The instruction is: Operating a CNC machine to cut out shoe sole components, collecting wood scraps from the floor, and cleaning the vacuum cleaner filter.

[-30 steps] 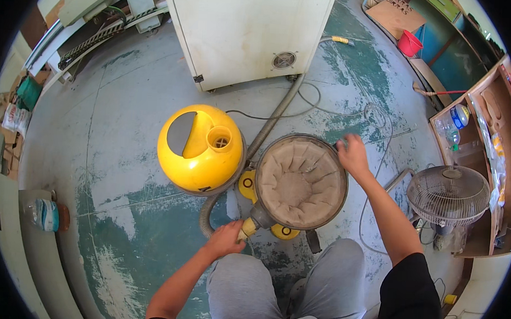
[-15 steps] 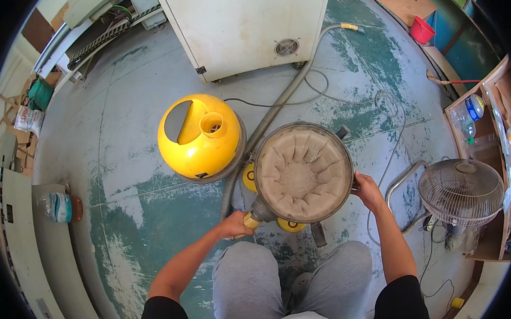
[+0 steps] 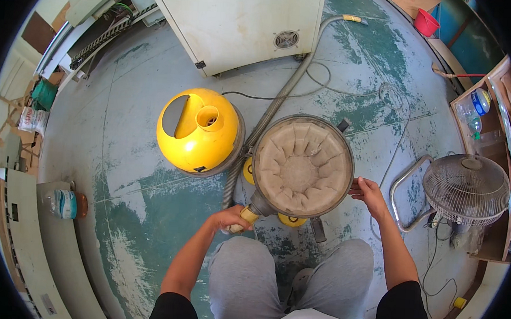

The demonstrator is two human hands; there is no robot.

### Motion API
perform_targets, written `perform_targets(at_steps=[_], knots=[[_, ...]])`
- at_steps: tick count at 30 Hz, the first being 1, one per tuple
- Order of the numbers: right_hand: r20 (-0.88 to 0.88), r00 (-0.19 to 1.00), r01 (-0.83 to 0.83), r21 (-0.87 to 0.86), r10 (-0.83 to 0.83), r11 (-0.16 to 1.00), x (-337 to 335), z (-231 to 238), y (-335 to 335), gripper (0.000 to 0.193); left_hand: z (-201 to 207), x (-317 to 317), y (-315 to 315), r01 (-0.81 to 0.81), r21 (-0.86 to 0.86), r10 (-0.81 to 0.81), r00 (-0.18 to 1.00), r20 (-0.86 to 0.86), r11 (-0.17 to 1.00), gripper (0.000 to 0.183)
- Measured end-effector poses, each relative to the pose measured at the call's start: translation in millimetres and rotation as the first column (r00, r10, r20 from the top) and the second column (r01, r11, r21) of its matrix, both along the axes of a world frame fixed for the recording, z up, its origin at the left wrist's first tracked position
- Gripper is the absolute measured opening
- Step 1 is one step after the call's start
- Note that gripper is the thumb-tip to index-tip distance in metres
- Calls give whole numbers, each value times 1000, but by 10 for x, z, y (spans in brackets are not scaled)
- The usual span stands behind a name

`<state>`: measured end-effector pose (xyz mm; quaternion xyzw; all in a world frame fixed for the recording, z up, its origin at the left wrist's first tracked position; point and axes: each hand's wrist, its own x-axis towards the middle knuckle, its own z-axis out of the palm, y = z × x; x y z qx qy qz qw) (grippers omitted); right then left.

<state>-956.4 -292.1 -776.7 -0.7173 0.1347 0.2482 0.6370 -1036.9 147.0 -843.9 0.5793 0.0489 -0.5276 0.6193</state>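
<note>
The vacuum cleaner's round tank stands on the floor in front of my knees, its top off. Inside it sits a dusty, pleated cloth filter. My left hand is wrapped round the yellow hose connector at the tank's near left side. Beside the tank's right rim is my right hand, its fingers stretched out and apart with nothing held; whether the fingertips touch the rim I cannot tell. The yellow domed motor head rests on the floor left of the tank.
A grey ribbed hose runs from the tank toward a white cabinet. A thin cable loops over the floor. To the right are a caged fan and a wooden shelf; a red bucket stands at the far right.
My right hand has loosened from the tank's right side and its fingers have straightened. My left hand stays on the hose connector, now gripping it from further over. The view has shifted slightly.
</note>
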Motion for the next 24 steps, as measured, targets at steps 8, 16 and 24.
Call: perform_targets(at_steps=[8,16,24], knots=[[-171,903,-367,169,394,914,-406,-165,62,61,-20,-28,-20,-94,-107,76,983,-167,990,39],[-260,764,-485,373,591,791,-677,-424,424,42,3,-157,-296,-276,443,-172,652,738,853,51],[-273,936,-162,232,223,959,-727,-449,466,14,141,-39,-509,-192,342,-71,777,626,920,47]])
